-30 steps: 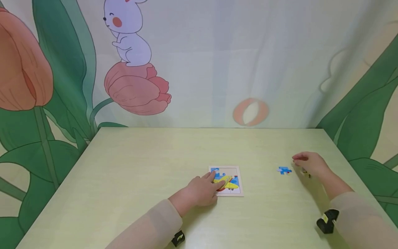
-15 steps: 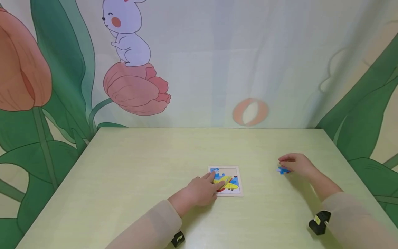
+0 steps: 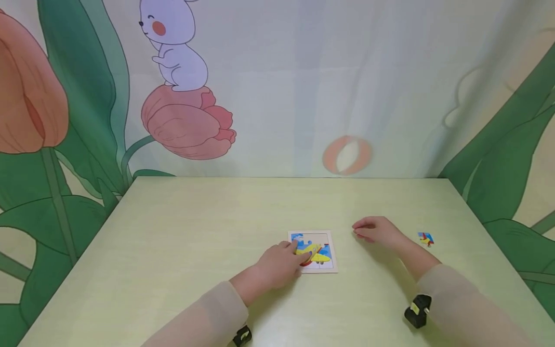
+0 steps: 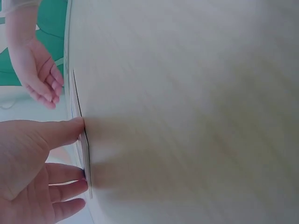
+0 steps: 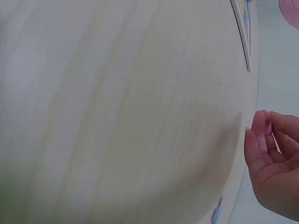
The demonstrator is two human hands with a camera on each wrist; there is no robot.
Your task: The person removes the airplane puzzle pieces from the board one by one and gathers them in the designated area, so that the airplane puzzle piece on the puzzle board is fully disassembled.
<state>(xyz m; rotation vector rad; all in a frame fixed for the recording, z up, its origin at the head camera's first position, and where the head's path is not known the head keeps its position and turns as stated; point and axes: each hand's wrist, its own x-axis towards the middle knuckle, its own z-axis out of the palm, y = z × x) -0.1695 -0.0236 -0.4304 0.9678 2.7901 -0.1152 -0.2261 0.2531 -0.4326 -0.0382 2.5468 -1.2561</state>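
Since the puzzle frame (image 3: 323, 271) looks thin and light, I'd say the step in hand is mostly about not letting it skate around. It lies flat near the middle of the surface (image 3: 208, 231), with the left hand (image 3: 279, 266) over its near left corner, fingers stretched onto the picture and thumb against the near edge. Imo that's plenty: brace it, don't squash it, and keep fingertips off the bare patch (image 3: 319, 238) at the upper right.

The right hand (image 3: 381, 231) is apart from the left, raised just to the right of the frame. Fingers and thumb are drawn together at the tips, but honestly I can't tell if there's anything between them. If there's a piece in there, I'd match its outline first, lower it level, then press evenly rather than jamming one corner.

Stuff-wise, the frame is squarish with a pale border, maybe wood, around a printed yellow plane (image 3: 321, 259) on blue. One loose piece (image 3: 426, 238) lies beyond the right wrist, blue, yellow and red with an irregular outline, so it'd probably catch if forced in crooked. The surface has faint streaky grain and looks smooth, so I wouldn't count on much grip.
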